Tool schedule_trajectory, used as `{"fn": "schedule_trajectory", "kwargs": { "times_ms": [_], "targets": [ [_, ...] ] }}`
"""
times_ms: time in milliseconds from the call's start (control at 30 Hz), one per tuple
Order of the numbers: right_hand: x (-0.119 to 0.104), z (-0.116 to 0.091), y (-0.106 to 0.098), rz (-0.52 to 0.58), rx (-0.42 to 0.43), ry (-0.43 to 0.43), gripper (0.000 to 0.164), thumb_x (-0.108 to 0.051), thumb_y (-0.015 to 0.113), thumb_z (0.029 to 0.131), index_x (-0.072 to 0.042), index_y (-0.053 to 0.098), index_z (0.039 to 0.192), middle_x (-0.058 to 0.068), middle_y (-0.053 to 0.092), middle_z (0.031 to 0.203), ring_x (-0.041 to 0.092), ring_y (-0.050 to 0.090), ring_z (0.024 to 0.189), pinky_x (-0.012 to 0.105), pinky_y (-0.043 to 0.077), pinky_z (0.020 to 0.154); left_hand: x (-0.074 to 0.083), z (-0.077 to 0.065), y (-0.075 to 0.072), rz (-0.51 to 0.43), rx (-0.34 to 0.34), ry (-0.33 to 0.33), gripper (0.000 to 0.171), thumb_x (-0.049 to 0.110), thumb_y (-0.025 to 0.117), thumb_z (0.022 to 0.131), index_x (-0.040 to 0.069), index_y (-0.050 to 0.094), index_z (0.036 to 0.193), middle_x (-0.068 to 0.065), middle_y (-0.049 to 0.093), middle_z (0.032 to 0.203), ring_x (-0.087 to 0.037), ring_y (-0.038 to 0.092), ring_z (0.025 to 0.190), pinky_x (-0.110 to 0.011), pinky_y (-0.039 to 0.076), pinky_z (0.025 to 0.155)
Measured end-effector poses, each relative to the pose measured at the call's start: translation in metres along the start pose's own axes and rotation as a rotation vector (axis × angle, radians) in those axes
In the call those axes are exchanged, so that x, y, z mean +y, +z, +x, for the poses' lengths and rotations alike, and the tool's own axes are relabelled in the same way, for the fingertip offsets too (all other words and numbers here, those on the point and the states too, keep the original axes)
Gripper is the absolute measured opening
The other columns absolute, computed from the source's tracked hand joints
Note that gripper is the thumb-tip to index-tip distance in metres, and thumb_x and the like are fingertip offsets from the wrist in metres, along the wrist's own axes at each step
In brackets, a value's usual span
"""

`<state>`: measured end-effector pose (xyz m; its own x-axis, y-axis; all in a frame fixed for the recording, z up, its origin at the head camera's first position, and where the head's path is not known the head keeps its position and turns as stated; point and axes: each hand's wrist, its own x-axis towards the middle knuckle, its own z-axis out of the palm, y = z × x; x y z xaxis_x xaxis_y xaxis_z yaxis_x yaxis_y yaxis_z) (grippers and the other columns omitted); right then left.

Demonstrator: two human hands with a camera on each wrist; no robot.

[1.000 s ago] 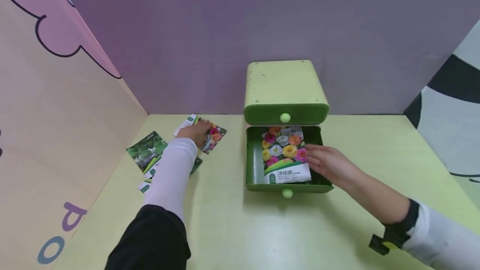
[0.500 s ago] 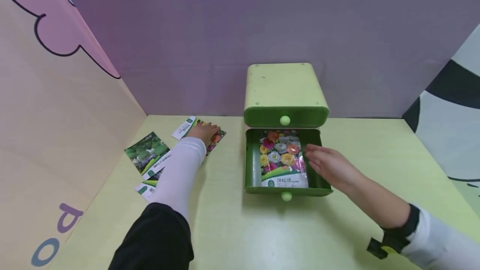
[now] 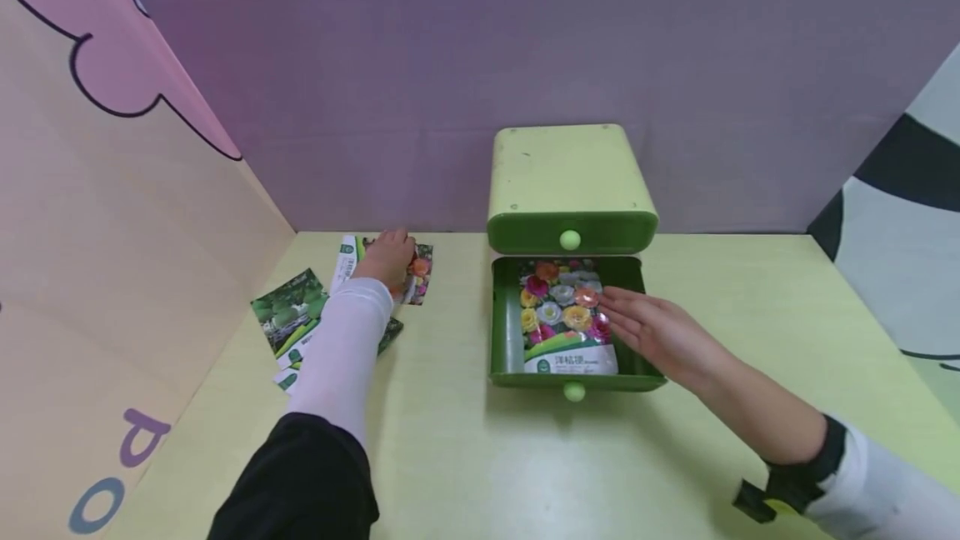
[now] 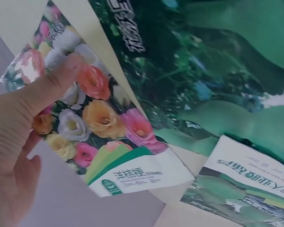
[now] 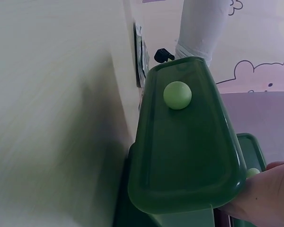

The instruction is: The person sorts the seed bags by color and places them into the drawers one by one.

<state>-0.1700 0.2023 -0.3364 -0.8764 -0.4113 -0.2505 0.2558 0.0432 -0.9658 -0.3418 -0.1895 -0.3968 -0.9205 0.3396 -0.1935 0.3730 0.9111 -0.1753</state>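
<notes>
My left hand point(image 3: 386, 261) pinches a seed packet point(image 4: 104, 118) printed with colourful flowers, its thumb across the picture side. In the head view that packet is at the back left of the table, partly covered by the hand. Beside it lie several green-pictured packets point(image 3: 288, 311), overlapping and partly hidden under the left sleeve. My right hand point(image 3: 660, 332) reaches over the right side of the pulled-out green drawer point(image 3: 504, 332), fingers straight. Its fingertips are at the edge of another flower seed packet point(image 3: 566, 315) lying in the drawer; whether they touch cannot be told.
Above the open drawer, the cabinet point(image 3: 566, 169) has a pale green top and a shut upper drawer point(image 3: 525, 233) with a round knob point(image 3: 570, 239). It stands against the purple back wall point(image 3: 375, 90). A patterned wall point(image 3: 135, 215) borders the table's left side.
The flower packet under my left hand has turned and shifted slightly left, the hand moving with it. My right hand has come a little further left over the drawer.
</notes>
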Motion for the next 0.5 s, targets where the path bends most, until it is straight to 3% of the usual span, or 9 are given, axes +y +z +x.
{"fn": "schedule_trajectory", "kwargs": {
  "times_ms": [67, 233, 333, 500],
  "targets": [
    [-0.001, -0.001, 0.000, -0.011, -0.002, -0.001, 0.064, -0.025, 0.034, 0.106, 0.010, 0.006, 0.151, 0.024, 0.012, 0.159, 0.036, 0.016, 0.147, 0.029, 0.028, 0.114, -0.002, 0.004, 0.000, 0.003, 0.017, 0.007, 0.066, 0.002, 0.070, 0.079, -0.007, 0.039, 0.137, -0.025, 0.041, 0.134, -0.041, 0.036, 0.134, -0.048, 0.022, 0.120],
    [-0.002, -0.004, -0.001, -0.036, -0.027, -0.037, 0.066, -0.030, 0.036, 0.105, 0.010, 0.008, 0.151, 0.024, 0.015, 0.159, 0.035, 0.020, 0.146, 0.022, 0.034, 0.110, -0.006, 0.008, -0.008, -0.034, 0.063, -0.009, 0.054, 0.007, 0.077, 0.080, 0.000, 0.051, 0.127, -0.017, 0.051, 0.125, -0.034, 0.050, 0.120, -0.045, 0.044, 0.106],
    [-0.001, -0.006, -0.001, -0.036, -0.064, -0.071, 0.068, -0.034, 0.037, 0.106, 0.010, 0.011, 0.150, 0.024, 0.017, 0.158, 0.027, 0.030, 0.143, 0.020, 0.038, 0.107, -0.012, 0.002, -0.017, -0.078, 0.090, -0.043, 0.039, 0.010, 0.079, 0.080, 0.004, 0.058, 0.113, -0.014, 0.060, 0.112, -0.032, 0.059, 0.106, -0.045, 0.053, 0.092],
    [-0.001, -0.009, -0.003, -0.014, -0.100, -0.096, 0.068, -0.035, 0.036, 0.106, 0.011, 0.012, 0.150, 0.025, 0.019, 0.157, 0.008, 0.046, 0.132, 0.019, 0.041, 0.105, -0.026, -0.013, -0.030, -0.101, 0.108, -0.085, 0.019, 0.015, 0.073, 0.086, 0.008, 0.061, 0.099, -0.012, 0.067, 0.100, -0.032, 0.064, 0.095, -0.049, 0.056, 0.080]
  ]
}}
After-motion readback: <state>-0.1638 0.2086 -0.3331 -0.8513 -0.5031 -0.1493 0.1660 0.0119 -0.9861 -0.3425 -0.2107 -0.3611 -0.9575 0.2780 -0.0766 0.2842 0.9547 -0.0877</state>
